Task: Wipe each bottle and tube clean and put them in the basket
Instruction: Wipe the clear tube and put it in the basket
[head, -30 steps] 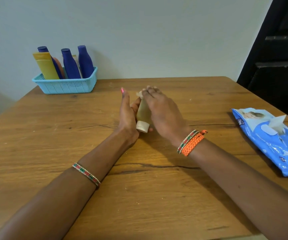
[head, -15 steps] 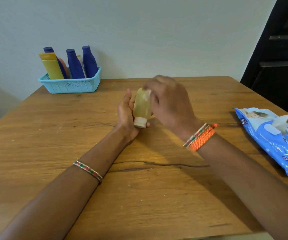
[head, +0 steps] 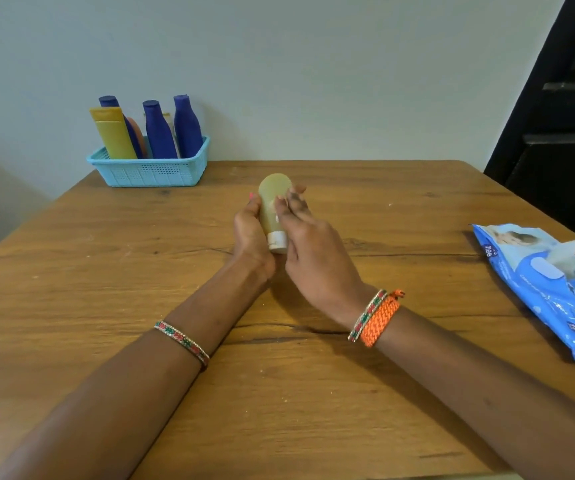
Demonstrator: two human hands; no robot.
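A: Where is the yellow bottle sitting right now?

B: You are holding it above the middle of the table, well apart from the turquoise basket, which is at the table's far left corner. Your left hand is cupping it from the left, so that grip is grasping the bottle.

A: And your other hand?

B: Your right hand is pressing against the bottle's right side with its fingers spread over it. A scrap of white is showing under those fingers, probably a wipe, though it is too small to be sure. I cannot tell whether that grip is clenched.

A: Which way is the bottle pointing?

B: Its long axis is running away from you, the white cap nearest your wrists and the rounded base aimed roughly toward the basket.

A: So which hand is carrying it over?

B: I judge the left one: it is on the basket's side of the bottle and already bearing it. The basket is already holding blue bottles and a yellow tube, and the free space appears to be at its right end.
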